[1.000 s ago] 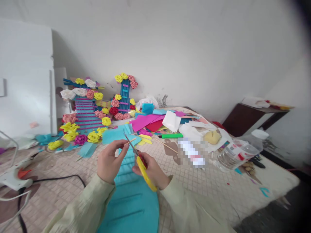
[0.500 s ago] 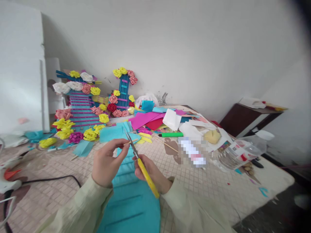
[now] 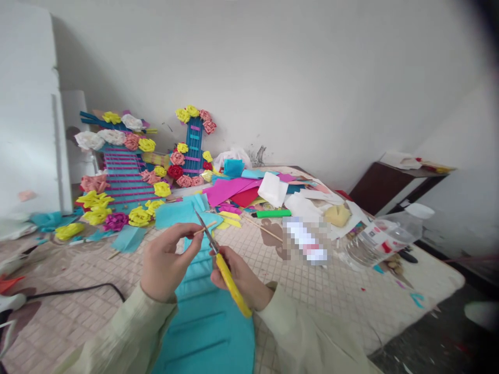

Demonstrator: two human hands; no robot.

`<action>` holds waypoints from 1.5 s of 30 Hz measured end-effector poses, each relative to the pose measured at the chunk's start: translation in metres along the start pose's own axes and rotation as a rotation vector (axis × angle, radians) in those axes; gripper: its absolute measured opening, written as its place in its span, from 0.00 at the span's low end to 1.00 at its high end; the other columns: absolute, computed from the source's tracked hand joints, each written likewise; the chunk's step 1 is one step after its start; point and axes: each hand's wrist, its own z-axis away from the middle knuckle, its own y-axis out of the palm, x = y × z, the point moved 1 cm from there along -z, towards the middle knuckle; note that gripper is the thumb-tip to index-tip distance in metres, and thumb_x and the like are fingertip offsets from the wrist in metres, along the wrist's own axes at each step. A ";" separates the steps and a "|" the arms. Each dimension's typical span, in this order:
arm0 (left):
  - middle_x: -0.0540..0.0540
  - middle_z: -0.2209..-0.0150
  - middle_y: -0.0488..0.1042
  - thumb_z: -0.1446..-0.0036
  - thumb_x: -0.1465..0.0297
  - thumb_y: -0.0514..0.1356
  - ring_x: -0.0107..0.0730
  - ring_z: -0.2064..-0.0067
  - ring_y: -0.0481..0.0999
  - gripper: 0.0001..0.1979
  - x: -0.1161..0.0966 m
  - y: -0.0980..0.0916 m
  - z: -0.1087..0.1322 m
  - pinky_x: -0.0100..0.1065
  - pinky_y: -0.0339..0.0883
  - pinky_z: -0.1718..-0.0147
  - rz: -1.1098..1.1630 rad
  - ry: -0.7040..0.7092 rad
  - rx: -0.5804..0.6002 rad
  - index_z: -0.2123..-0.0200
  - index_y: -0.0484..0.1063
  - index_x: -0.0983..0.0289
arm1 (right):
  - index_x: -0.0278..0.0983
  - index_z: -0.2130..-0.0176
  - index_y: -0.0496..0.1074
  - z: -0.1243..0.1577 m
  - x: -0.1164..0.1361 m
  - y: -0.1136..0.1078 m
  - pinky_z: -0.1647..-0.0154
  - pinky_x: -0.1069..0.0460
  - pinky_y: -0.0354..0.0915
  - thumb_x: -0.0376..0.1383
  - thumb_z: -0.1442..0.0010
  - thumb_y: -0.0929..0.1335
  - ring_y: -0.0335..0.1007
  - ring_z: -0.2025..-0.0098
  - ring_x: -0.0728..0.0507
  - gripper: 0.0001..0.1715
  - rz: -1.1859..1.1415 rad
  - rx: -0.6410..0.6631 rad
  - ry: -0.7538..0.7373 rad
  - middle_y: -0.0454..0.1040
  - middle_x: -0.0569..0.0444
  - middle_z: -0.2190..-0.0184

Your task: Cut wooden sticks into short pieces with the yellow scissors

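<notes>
My right hand [image 3: 238,275] is wrapped round the yellow handles of a pair of scissors [image 3: 233,283], whose blades point up and to the left. Between thumb and forefinger, my left hand [image 3: 168,259] pinches a thin wooden stick [image 3: 210,226]. The stick crosses the scissor blades just past my fingertips; whether they bite into it I cannot tell. Under both hands lies a turquoise panel [image 3: 210,332] with dark crosswise strips, its upper part narrow and partly hidden by my hands.
Two flower-covered paper models [image 3: 128,174] lean at the back left. Coloured paper sheets [image 3: 230,189], a green marker [image 3: 273,213] and another stick [image 3: 261,228] lie ahead. A plastic bottle [image 3: 374,246] is at the right; a glue gun [image 3: 11,298] with a black cable is at the left.
The whole view has shifted slightly, so most things sit a little further left. Both hands keep their hold, with the stick still across the scissor blades.
</notes>
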 end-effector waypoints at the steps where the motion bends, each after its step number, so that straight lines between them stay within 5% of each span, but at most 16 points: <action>1: 0.51 0.68 0.76 0.44 0.64 0.61 0.32 0.65 0.75 0.07 0.000 -0.001 0.000 0.34 0.71 0.64 -0.002 0.008 0.003 0.65 0.76 0.60 | 0.38 0.57 0.62 0.000 0.000 0.000 0.74 0.55 0.51 0.52 0.49 0.72 0.50 0.74 0.53 0.29 0.003 -0.002 0.000 0.57 0.61 0.72; 20: 0.48 0.69 0.76 0.43 0.69 0.60 0.28 0.68 0.75 0.02 -0.014 -0.002 -0.004 0.31 0.69 0.66 -0.126 0.185 0.003 0.66 0.73 0.59 | 0.39 0.63 0.60 0.001 0.002 0.004 0.72 0.53 0.56 0.49 0.47 0.70 0.54 0.71 0.50 0.22 0.079 -0.052 0.011 0.59 0.59 0.71; 40: 0.51 0.65 0.77 0.43 0.64 0.59 0.32 0.65 0.75 0.08 -0.020 -0.005 -0.006 0.33 0.70 0.65 -0.193 0.137 0.111 0.61 0.71 0.61 | 0.40 0.65 0.58 0.002 0.007 0.002 0.70 0.52 0.54 0.40 0.53 0.71 0.52 0.70 0.49 0.19 0.092 -0.098 0.043 0.56 0.60 0.72; 45: 0.50 0.69 0.77 0.42 0.62 0.59 0.31 0.67 0.75 0.08 -0.020 -0.006 -0.007 0.32 0.69 0.67 -0.213 0.166 0.113 0.66 0.72 0.61 | 0.40 0.67 0.58 0.002 0.009 0.002 0.71 0.53 0.55 0.39 0.53 0.71 0.54 0.70 0.49 0.18 0.113 -0.105 0.031 0.57 0.60 0.73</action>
